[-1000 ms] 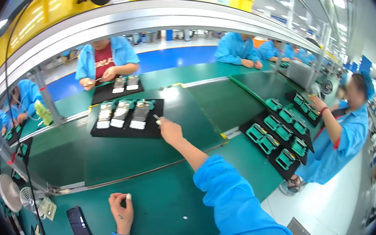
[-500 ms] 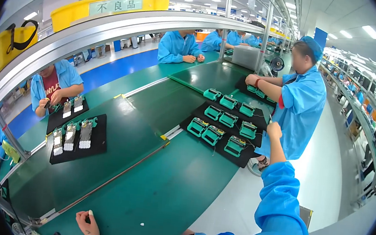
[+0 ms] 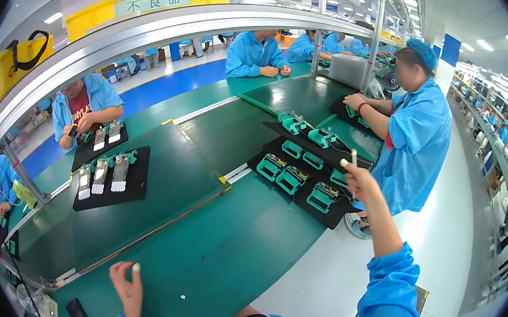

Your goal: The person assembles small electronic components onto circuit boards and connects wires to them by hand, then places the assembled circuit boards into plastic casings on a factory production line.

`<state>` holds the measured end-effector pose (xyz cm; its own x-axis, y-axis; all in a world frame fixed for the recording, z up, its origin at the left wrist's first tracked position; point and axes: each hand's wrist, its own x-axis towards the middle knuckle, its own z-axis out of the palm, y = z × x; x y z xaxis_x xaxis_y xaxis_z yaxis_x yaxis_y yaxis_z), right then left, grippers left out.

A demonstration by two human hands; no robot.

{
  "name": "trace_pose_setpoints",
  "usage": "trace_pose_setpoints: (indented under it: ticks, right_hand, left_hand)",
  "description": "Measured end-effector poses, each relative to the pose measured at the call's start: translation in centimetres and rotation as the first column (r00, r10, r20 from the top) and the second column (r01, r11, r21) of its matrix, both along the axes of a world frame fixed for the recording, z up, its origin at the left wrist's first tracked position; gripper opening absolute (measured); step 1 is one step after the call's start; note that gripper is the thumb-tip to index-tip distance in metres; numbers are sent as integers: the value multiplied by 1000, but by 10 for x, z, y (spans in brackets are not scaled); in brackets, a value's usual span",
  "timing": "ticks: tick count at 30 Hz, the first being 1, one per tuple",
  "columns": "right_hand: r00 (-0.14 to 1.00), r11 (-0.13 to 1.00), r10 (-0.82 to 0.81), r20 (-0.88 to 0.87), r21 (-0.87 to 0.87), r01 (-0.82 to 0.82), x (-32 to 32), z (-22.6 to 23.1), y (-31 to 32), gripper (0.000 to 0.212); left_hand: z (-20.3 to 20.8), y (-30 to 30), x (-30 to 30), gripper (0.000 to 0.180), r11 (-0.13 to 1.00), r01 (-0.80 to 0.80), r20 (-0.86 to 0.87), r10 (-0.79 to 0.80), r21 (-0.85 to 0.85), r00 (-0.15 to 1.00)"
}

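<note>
My right hand (image 3: 360,182) reaches to the black boards on the right, pale covers on its fingertips. Its fingers are closed at the near right corner of a raised, tilted black board (image 3: 304,140). Green fixtures (image 3: 322,138) ride on that board. Under it lies another black board (image 3: 346,213) with several green fixtures (image 3: 322,197), partly hidden by the raised one. My left hand (image 3: 127,290) hovers over the green bench at the lower left, fingers curved and apart, holding nothing. A pale cover shows on one of its fingertips.
Across the green conveyor belt (image 3: 165,193), a black board (image 3: 134,199) carries grey devices in green fixtures. A co-worker (image 3: 415,131) stands at the right; another (image 3: 90,109) handles a part at the left. A metal frame rail (image 3: 175,19) spans overhead. A small white scrap (image 3: 182,297) lies nearby.
My right hand has shifted slightly left and down in view; a black board with green fixtures has risen and tilted above the lower one. My left hand has lifted and its fingers have spread.
</note>
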<state>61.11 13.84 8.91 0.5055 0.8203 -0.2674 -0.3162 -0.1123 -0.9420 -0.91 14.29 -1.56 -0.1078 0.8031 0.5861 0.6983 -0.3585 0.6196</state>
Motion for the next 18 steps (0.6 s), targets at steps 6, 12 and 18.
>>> trace_pose_setpoints:
  ticks: [6,12,18]
  right_hand:
    - [996,960,-62,72,276,40,-157,-16,4,31]
    - [868,777,-131,478,593,-209,-262,-52,-18,42]
    - [311,685,407,859,-61,-726,-268,-84,-69,31]
  left_hand:
    - [56,14,168,47,454,844,847,-293,-284,443]
    - [62,33,257,53,234,967,994,35,96,-107]
    - [23,43,195,42,315,948,997,46,39,-56]
